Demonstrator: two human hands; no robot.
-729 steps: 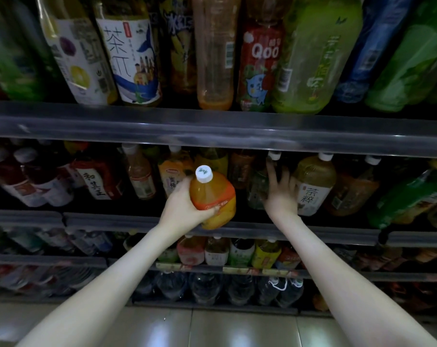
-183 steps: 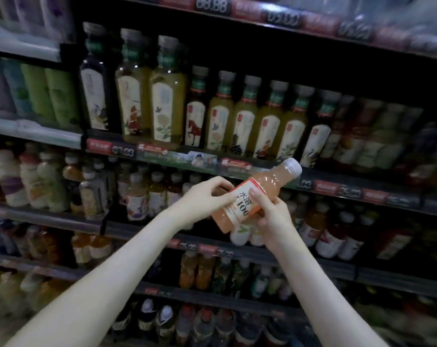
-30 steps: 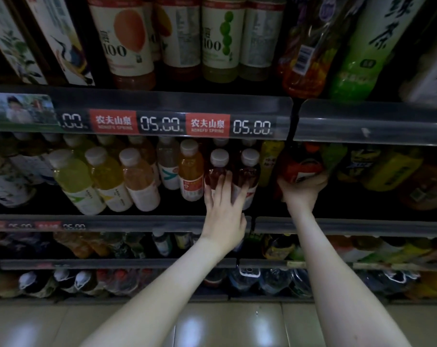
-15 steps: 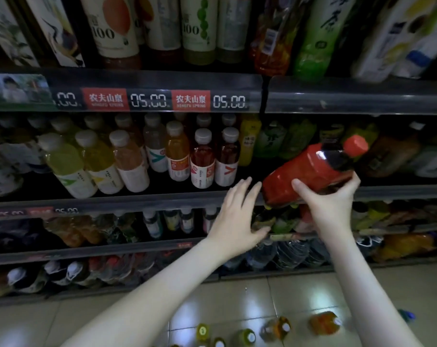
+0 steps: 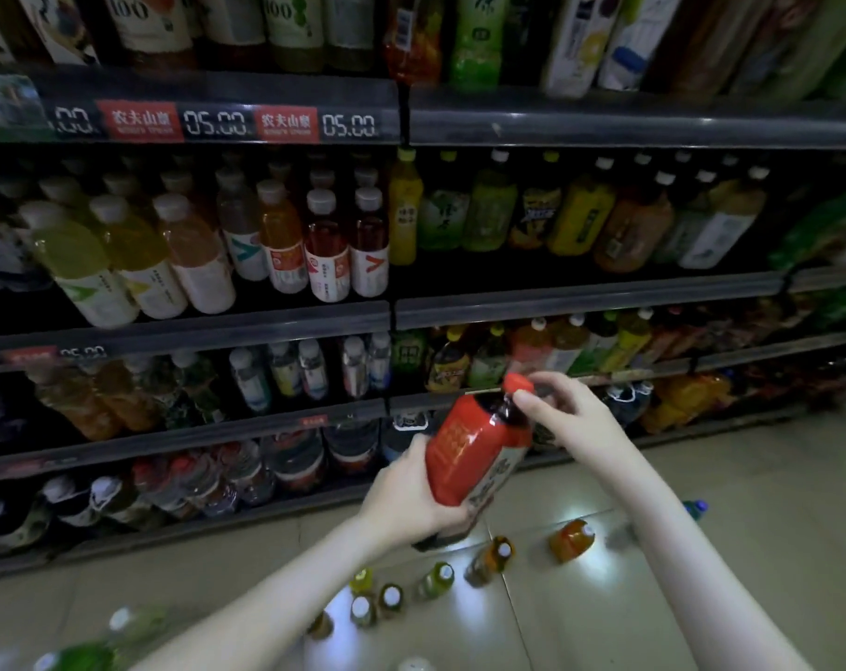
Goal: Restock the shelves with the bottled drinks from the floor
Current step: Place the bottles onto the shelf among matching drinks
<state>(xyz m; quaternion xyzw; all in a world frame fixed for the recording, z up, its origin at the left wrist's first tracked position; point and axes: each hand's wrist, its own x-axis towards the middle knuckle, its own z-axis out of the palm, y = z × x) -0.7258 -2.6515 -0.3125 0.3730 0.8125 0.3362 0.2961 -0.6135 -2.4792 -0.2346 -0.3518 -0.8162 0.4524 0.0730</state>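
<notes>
Red bottle [image 5: 474, 447] between left hand [image 5: 411, 496] below, right hand [image 5: 566, 414] atop

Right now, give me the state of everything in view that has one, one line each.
red bottle, capped, tilted, held in both hands.
left hand, grips the red bottle's lower body.
right hand, fingers curled round the red bottle's neck.
floor bottles, capped, loose, not yet shelved.
shelf bottles, upright, capped, in rows.
price display, reads 05.00.
</notes>
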